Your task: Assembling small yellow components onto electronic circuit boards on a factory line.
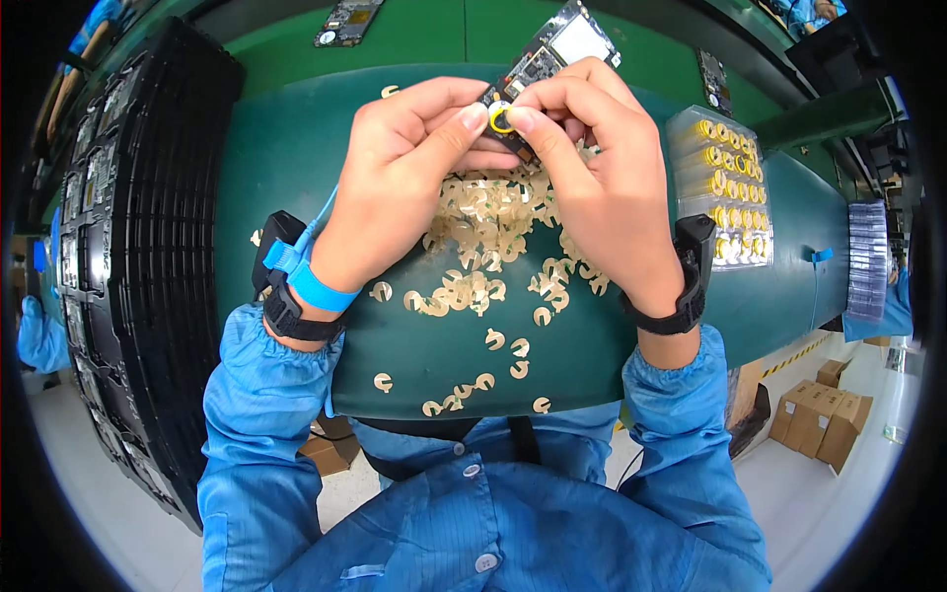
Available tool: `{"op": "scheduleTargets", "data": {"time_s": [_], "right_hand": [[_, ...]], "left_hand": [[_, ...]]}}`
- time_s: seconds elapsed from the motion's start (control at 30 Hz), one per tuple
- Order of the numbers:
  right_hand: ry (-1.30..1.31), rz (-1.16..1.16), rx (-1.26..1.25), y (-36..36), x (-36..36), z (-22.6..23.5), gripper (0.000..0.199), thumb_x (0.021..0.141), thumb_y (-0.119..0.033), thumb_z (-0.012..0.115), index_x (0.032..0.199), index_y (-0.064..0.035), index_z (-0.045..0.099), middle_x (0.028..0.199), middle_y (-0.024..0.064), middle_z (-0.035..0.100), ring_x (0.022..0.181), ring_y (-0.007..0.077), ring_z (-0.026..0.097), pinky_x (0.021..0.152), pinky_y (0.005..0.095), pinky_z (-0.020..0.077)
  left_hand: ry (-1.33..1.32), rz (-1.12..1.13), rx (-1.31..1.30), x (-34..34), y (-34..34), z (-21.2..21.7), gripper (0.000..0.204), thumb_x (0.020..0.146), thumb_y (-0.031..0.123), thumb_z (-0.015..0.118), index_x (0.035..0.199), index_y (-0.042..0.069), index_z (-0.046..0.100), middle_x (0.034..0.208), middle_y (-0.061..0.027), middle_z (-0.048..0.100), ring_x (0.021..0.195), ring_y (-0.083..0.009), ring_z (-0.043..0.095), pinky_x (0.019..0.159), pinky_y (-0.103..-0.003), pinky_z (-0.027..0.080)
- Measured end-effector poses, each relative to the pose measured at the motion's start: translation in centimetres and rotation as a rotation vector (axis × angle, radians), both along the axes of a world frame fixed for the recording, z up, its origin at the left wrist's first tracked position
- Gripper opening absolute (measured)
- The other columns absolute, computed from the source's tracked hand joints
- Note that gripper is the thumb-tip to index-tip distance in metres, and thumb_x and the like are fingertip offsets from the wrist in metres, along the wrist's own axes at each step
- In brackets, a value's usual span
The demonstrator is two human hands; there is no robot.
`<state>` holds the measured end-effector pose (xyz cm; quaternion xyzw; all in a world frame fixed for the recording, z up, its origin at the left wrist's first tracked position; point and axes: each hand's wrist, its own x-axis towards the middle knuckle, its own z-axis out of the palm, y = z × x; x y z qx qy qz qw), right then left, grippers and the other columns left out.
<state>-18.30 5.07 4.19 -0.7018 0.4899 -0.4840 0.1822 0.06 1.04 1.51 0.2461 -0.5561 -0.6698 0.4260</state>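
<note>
My left hand [395, 183] grips a dark circuit board [538, 67] by its lower end, thumb in front and fingers behind. The board tilts up to the right and has a white patch near its top. At the board's lower part, my right hand [619, 173] pinches a small round part with a yellow rim [501, 117], which touches the board. The tip of my left thumb lies against the same part. Under both hands spreads a pile of small cream-coloured notched discs [483, 212], partly hidden by my fingers.
On the right stands a clear tray [688, 202] with rows of yellow-rimmed round parts. Stacked black trays [148, 227] rise at the left of the green table [395, 350]. More circuit boards [348, 22] lie at the back. Cardboard boxes [821, 419] stand on the floor at right.
</note>
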Motion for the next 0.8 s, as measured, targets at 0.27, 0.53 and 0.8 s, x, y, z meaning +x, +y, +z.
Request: {"op": "scheduleTargets", "data": {"time_s": [0.27,0.53,0.8], "right_hand": [[0.054,-0.036,-0.025,-0.15,-0.01,-0.22,0.008,0.088,-0.005,0.07,0.089,0.0026,0.067,0.084,0.0119,0.059,0.069,0.0251,0.057,0.063,0.0351,0.0449],[0.009,-0.086,-0.012,-0.04,0.34,-0.26,0.01,0.085,-0.005,0.074,0.085,0.0033,0.068,0.082,0.0117,0.062,0.071,0.0225,0.062,0.064,0.0328,0.0475],[0.047,-0.094,-0.082,-0.2,0.39,-0.4,0.01,0.084,-0.005,0.075,0.082,0.0017,0.068,0.08,0.0102,0.062,0.069,0.0224,0.063,0.062,0.0329,0.0479]], "left_hand": [[-0.004,-0.006,-0.025,-0.09,0.04,-0.01,0.033,0.108,0.009,0.049,0.13,-0.014,0.056,0.118,-0.0206,0.069,0.102,-0.026,0.073,0.094,-0.037,0.061],[0.029,0.002,-0.012,-0.36,0.15,-0.08,0.033,0.107,0.009,0.049,0.129,-0.014,0.056,0.119,-0.0217,0.069,0.105,-0.027,0.073,0.096,-0.038,0.06],[0.028,0.014,-0.001,-0.17,0.14,-0.12,0.032,0.107,0.008,0.049,0.129,-0.014,0.056,0.119,-0.022,0.069,0.106,-0.0275,0.072,0.097,-0.039,0.06]]}}
